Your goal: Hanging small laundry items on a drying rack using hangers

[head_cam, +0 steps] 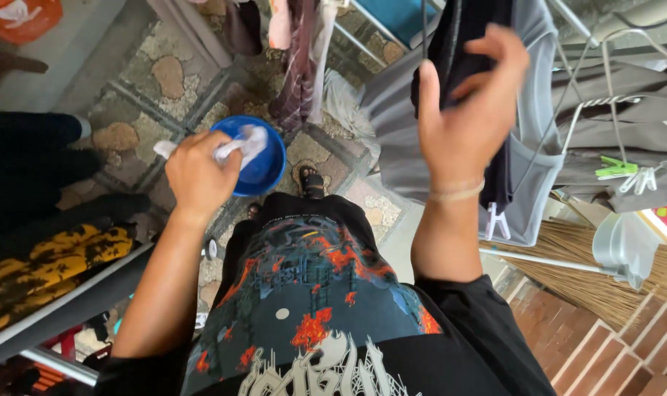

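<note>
Overhead, the right hand [469, 110] is raised to a dark garment [458, 55] hanging on the drying rack, thumb and fingers pinching narrowly near its edge; motion blur smears the fingertips, so whether they truly grip the cloth or a thin hanger wire beside it cannot be told. A grey garment [399, 125] hangs around and behind the dark one, partly hidden by the hand and wrist. Lower left, the left hand [198, 176] is closed around a crumpled white cloth [242, 143], whose ends stick out on both sides of the fist; most of it is hidden inside the grip. Directly beneath it on the stone floor sits a blue basin [264, 172], its near side covered by the hand. The person's printed black shirt blocks the ground below. At right, a green clothes peg [616, 167] clings to a hanger, and a straw broom [568, 279] lies partly cut off.
</note>
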